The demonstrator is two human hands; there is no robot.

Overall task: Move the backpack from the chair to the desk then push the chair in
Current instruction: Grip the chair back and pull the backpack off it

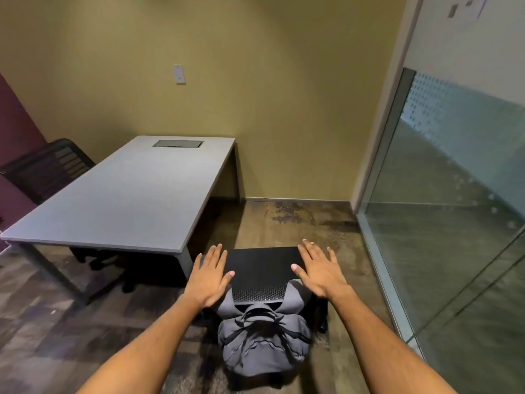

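A bare grey rectangular counter (125, 194) stands left. The left hand (208, 275) and right hand (319, 273) hover flat, each grip spread and empty, over the black mesh chair (260, 275) holding the grey fabric backpack (262, 336). No legible writing shows.

A second black chair (48, 169) sits beside a glass partition-walled (454, 209) room's far corner.

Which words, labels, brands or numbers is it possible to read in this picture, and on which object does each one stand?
No text can be read.
Papers on the glass wall, top right: print too small and blurred to read.
White wall plate on the yellow wall: no legible marking.
Grey backpack on the black chair: no brand or label visible.
Grey desk: no writing visible.
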